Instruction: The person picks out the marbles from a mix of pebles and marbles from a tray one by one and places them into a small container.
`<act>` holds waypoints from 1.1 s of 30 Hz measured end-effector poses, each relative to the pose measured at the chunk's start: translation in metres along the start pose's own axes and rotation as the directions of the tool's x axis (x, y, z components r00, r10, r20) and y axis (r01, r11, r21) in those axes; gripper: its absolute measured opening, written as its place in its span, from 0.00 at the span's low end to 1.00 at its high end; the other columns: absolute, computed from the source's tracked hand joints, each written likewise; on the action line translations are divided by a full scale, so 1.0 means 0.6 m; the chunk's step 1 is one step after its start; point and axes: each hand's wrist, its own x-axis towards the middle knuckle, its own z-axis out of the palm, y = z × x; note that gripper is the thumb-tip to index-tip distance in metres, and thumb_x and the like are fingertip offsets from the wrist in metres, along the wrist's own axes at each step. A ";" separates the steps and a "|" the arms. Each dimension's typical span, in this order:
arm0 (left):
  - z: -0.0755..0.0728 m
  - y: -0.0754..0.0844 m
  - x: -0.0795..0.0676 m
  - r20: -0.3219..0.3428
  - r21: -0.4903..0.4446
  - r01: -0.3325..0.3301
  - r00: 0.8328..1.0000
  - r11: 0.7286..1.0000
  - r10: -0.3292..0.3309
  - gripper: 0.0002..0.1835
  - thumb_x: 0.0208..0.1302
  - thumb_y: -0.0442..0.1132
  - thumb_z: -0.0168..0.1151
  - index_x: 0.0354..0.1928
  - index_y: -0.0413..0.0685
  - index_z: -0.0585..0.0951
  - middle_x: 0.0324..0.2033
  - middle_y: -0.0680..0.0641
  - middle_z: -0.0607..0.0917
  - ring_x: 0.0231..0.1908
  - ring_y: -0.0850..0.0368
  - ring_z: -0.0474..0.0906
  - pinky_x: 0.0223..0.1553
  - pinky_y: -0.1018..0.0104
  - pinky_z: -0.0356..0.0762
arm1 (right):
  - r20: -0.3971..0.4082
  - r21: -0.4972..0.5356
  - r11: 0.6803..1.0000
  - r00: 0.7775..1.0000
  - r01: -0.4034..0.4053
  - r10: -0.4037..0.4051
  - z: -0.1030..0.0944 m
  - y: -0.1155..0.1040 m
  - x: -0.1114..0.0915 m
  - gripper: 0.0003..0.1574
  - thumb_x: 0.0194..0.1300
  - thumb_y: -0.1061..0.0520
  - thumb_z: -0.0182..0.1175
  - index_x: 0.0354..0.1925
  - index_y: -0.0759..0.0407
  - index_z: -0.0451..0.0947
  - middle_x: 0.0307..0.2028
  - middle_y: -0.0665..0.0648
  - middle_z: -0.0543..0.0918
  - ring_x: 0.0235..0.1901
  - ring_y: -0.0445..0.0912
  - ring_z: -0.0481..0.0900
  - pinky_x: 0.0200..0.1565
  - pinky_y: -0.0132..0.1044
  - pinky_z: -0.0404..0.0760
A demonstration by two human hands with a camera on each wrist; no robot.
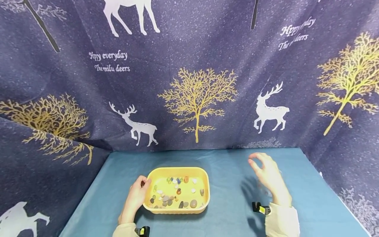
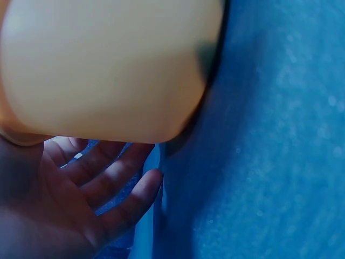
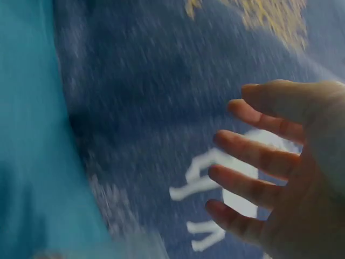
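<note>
A yellow plastic basin sits on the blue-covered table, with smooth pebbles, white stones and green and blue glass beads scattered over its bottom. At its left side my left hand holds the rim, the thumb over the edge. The left wrist view has the basin's outer wall above the loosely bent fingers of that hand. To the right of the basin my right hand is raised above the table, fingers softly curved. Nothing shows between them in the right wrist view.
Blue cloth covers the table. A faint transparent object, mostly hidden, lies behind the right hand. Dark blue curtains with printed deer and trees hang behind and at both sides.
</note>
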 end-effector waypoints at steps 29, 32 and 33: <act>0.003 0.004 -0.005 -0.018 0.003 -0.009 1.000 1.000 0.009 0.13 0.75 0.47 0.52 0.37 0.45 0.71 0.29 0.47 0.74 0.27 0.55 0.69 0.30 0.62 0.67 | 0.565 0.103 0.828 0.653 0.551 -0.505 0.191 -0.255 0.121 0.05 0.69 0.54 0.60 0.42 0.49 0.81 0.39 0.48 0.80 0.37 0.43 0.79 0.38 0.40 0.77; 0.004 0.003 -0.003 -0.025 0.003 -0.010 1.000 1.000 0.010 0.12 0.75 0.47 0.52 0.37 0.45 0.71 0.29 0.47 0.74 0.26 0.55 0.69 0.29 0.63 0.67 | 0.629 0.110 0.817 0.597 0.566 -0.499 0.224 -0.288 0.128 0.05 0.69 0.53 0.60 0.42 0.49 0.81 0.38 0.47 0.80 0.37 0.41 0.78 0.38 0.37 0.76; 0.004 0.003 -0.003 -0.029 0.005 -0.007 1.000 1.000 0.008 0.12 0.75 0.47 0.52 0.37 0.46 0.71 0.30 0.47 0.74 0.26 0.55 0.69 0.29 0.63 0.67 | 0.652 0.105 0.815 0.579 0.570 -0.489 0.238 -0.297 0.131 0.05 0.69 0.52 0.60 0.42 0.48 0.82 0.38 0.46 0.80 0.37 0.40 0.78 0.39 0.36 0.76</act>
